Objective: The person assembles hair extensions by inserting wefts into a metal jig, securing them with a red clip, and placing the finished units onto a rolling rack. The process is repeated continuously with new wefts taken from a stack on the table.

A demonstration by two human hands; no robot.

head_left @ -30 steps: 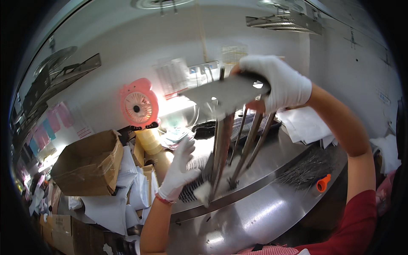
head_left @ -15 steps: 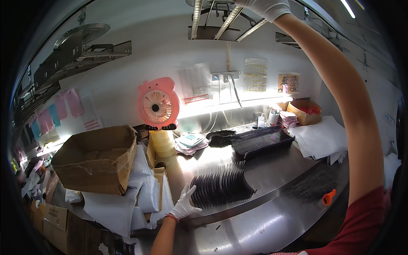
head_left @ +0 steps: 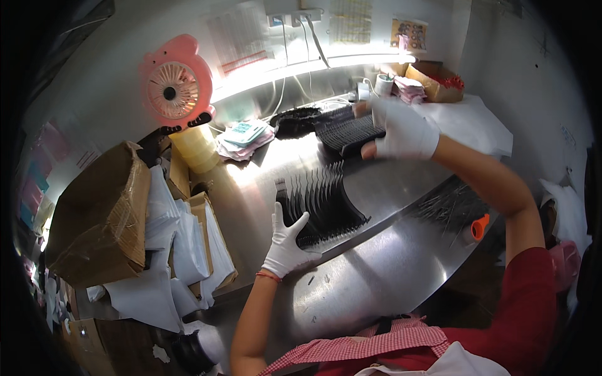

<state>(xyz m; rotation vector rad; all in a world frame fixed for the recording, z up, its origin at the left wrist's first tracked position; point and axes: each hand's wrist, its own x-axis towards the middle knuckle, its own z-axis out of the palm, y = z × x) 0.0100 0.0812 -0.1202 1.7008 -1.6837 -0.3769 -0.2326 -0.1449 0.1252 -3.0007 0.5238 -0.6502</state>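
A row of thin, curved black strips [head_left: 326,203], standing close side by side with pointed upper ends, lies on the metal bench. At the row's left end is my left hand [head_left: 287,245], in a white glove, thumb and forefinger spread on either side of the end strips. My right hand [head_left: 404,128], also gloved with bare fingertips, is in the air over the right part of a black ribbed tray [head_left: 348,131]. It is blurred, its thumb and fingers stand apart, and no object shows between them. It hides part of the tray.
Left stand an open cardboard box [head_left: 100,219] and white sheets [head_left: 182,244]. Behind are a pink fan [head_left: 177,84], a yellow roll [head_left: 197,150] and stacked cloths [head_left: 244,138]. Loose black strands [head_left: 445,203] and an orange-rimmed piece [head_left: 480,227] lie right, near a box of red bits [head_left: 439,81].
My right hand has come down from the overhead rack to the tray. My left hand has moved onto the row's left end, where the strips bunch closer. The view has tilted downward.
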